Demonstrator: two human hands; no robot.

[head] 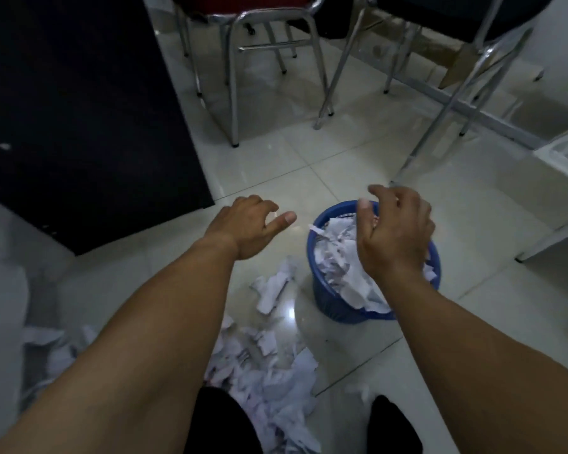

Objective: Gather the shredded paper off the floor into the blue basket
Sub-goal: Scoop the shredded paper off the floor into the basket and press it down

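Step in hand: between loads, drop-off end of a gather cycle by the look of it. Right hand [394, 234] hovers over the blue basket [325, 299], fingers loosely curled, nothing visible in them; palm side hidden. Left hand [248, 226] hangs in the air at the basket's 9 o'clock, well above the floor [368, 165], thumb out, fingers relaxed and half-curled, empty.

Basket sits at 1 o'clock from the person's feet and looks near full, white scraps heaped to the rim. Plenty of shredded paper [269, 391] lies loose at the basket's 7 o'clock, between the legs, plus a small clump [273, 291] just beside its wall.

Chair legs [233, 93] at 12 o'clock, dark cabinet [79, 109] at 10.

Next move likely calls for both hands down to 6 o'clock, scoop the pile, and maybe press the basket's contents down first.
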